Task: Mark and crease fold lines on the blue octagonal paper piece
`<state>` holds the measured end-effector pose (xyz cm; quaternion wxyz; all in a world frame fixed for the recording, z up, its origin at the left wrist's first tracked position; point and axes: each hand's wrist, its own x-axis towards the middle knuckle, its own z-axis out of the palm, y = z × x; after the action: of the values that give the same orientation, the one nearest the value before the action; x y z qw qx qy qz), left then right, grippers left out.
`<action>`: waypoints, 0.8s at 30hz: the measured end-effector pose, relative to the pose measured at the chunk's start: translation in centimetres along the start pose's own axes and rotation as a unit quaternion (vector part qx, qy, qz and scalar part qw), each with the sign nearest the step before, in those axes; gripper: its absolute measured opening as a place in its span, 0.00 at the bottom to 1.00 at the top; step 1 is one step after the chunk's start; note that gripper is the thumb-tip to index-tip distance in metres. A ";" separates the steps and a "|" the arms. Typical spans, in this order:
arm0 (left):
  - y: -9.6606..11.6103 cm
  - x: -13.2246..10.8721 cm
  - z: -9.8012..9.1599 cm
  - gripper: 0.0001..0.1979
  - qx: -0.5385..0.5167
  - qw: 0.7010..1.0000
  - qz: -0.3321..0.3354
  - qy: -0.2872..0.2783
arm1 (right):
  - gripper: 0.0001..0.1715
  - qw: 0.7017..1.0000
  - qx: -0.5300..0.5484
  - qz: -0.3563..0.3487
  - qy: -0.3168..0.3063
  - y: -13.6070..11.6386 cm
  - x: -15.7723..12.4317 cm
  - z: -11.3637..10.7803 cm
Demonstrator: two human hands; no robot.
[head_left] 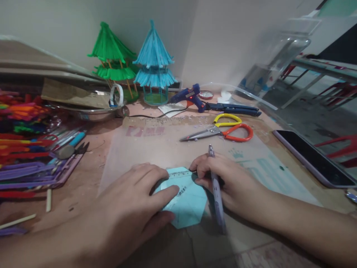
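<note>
A light blue paper polygon [189, 210] lies on the mat in front of me, with small dark print and faint lines on it. Across its far edge runs a narrow clear strip with ruler-like marks [180, 174]. My left hand [139, 197] rests over the paper's left side, fingers spread and pressing down on it. A pale purple pen [216, 193] is held in my right hand [223, 175], slanting past the fingers. The fingertips of that hand touch the paper's far right corner; what lies under them is partly hidden.
Scissors [219, 132] with yellow and orange handles lie beyond the hands. Behind them are a blue glue gun [189, 97], a green tiered model [113, 56] and a blue one [154, 59]. Pipe cleaners [25, 149] pile up at left; a phone [312, 156] lies right.
</note>
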<state>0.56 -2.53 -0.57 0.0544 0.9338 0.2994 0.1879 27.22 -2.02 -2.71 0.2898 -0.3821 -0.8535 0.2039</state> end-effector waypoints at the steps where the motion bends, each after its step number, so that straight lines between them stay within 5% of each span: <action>1: 0.0 0.0 0.0 0.14 -0.005 1.000 -0.003 0.000 | 0.14 1.000 0.001 -0.001 -0.001 0.0 0.0 0.0; 24: 0.2 0.1 0.2 0.15 0.025 1.000 0.007 0.007 | 0.12 1.000 -0.016 0.002 0.008 -0.1 0.0 -0.1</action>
<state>0.86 -2.61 -0.71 0.0275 0.9357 0.2980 0.1870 27.24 -2.07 -2.63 0.2901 -0.3897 -0.8536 0.1879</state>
